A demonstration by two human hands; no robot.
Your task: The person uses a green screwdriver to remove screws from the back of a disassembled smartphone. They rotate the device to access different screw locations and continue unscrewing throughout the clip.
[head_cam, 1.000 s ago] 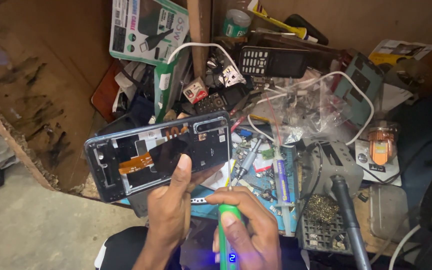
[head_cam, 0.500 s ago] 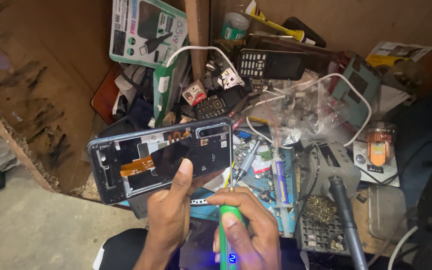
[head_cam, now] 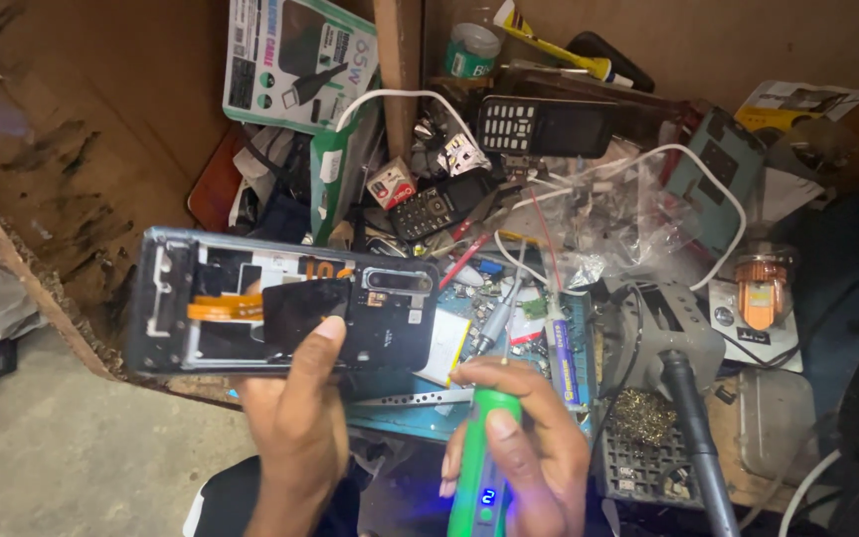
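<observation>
The left hand (head_cam: 295,438) holds an opened phone (head_cam: 280,313) up over the bench (head_cam: 420,423). The phone's back is off and its insides show. The fingers wrap under it and the thumb (head_cam: 315,348) presses on a dark plate in the middle. The right hand (head_cam: 519,447) is closed around a green electric screwdriver (head_cam: 484,467) with a small blue light, just to the right of the phone and lower.

I think the phone could slip, because only one hand grips it, and it sits out past the bench edge, above the floor (head_cam: 62,457). The orange ribbon strip (head_cam: 226,308) inside looks thin. If the thumb slides over, it may bend or tear it. The screwdriver tip is hidden behind the fingers, so I cannot tell where it points. If it pokes the wrong spot, it could scratch the parts. The bench is full of old phones (head_cam: 544,124), wires (head_cam: 688,159) and tools, so a tiny screw would get lost fast.
</observation>
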